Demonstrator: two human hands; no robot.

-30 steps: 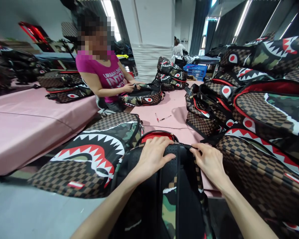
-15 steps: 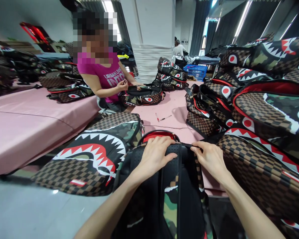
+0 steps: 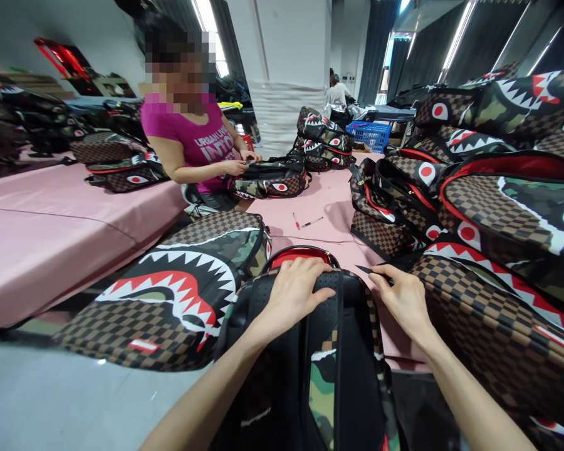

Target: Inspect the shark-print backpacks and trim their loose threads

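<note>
I keep the two hands apart: the left hand [image 3: 297,293] drapes over the padded top of the black, camo-striped backpack [image 3: 360,357] at six o'clock, thumb spread, while the right hand [image 3: 405,304] pinches a slim, dark, pointed tool [image 3: 365,269] just beside it. At nine o'clock I see a glossy, checkered shark-mouth bag [image 3: 169,319]; at twelve, the smooth pink table [image 3: 326,200] carries two pens [image 3: 311,222].

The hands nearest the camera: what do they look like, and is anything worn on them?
Human hands: the left hand and right hand are bare, with no gloves, rings or watches showing. The forearms show no sleeves or cables.
</note>
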